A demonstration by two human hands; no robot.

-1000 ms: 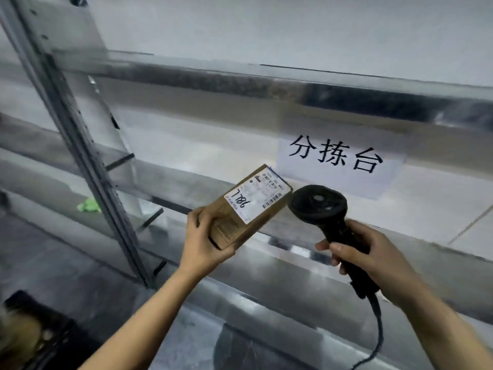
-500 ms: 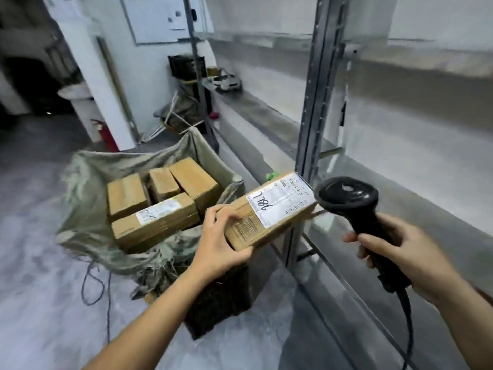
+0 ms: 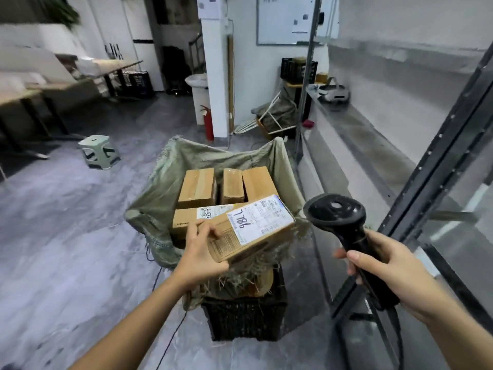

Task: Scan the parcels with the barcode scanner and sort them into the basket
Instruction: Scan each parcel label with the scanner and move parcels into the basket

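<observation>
Holding one brown box (image 3: 250,231) by its near end, the left hand (image 3: 198,256) has its fingers and thumb clamped on it. The box is up in the air and tilted, just over the near edge of the basket (image 3: 245,319). One white sticker (image 3: 256,222) on top of the box has 786 written on it in big pen marks.

The right hand (image 3: 386,271) is wrapped tight round the handle of one black scanner (image 3: 344,225). The scanner is just to the right of the box and does not touch it. Its round head is up and its wire (image 3: 397,343) hangs down.

The basket is black and stands on the grey floor (image 3: 66,249). One green sack (image 3: 160,198) lines it and hangs over the rim. Four more brown boxes lie inside the sack. Three make a back row (image 3: 232,185), and one front box (image 3: 186,218) has a white sticker of its own.

One metal rack (image 3: 440,166) stands to the right. One small green stool (image 3: 99,152) sits on the floor to the left. One red fire extinguisher (image 3: 208,122) stands by a white pillar (image 3: 213,62) behind the basket.
</observation>
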